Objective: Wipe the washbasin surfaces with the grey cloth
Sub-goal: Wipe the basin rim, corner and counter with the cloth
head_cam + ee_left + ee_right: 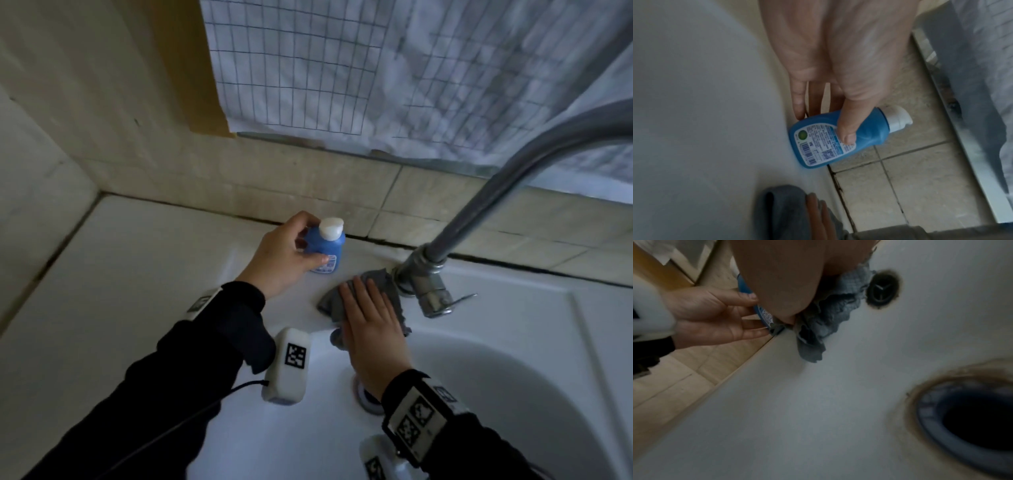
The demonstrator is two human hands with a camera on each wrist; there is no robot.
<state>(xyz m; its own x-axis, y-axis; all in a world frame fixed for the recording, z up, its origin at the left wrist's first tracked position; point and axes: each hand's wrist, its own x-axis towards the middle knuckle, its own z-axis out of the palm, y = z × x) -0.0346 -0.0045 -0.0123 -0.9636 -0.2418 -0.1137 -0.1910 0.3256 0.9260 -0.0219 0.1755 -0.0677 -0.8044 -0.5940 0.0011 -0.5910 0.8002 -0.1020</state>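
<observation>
The grey cloth [390, 291] lies crumpled on the white washbasin's [513, 329] back ledge, just left of the tap base. My right hand [368, 311] lies flat on it with straight fingers, pressing it down; the cloth [826, 316] bunches out from under the palm in the right wrist view. My left hand [291, 253] grips a small blue bottle [325, 251] with a white cap, thumb on its label [830, 142], fingers behind it. The bottle [840, 136] stands on the ledge by the tiled wall, left of the cloth [781, 209].
A metal tap [424, 284] with a curved grey spout [534, 171] rises right of the cloth. Beige wall tiles [308, 192] back the ledge, a covered window [411, 68] above. The drain [978, 421] and overflow hole [882, 288] sit in the bowl.
</observation>
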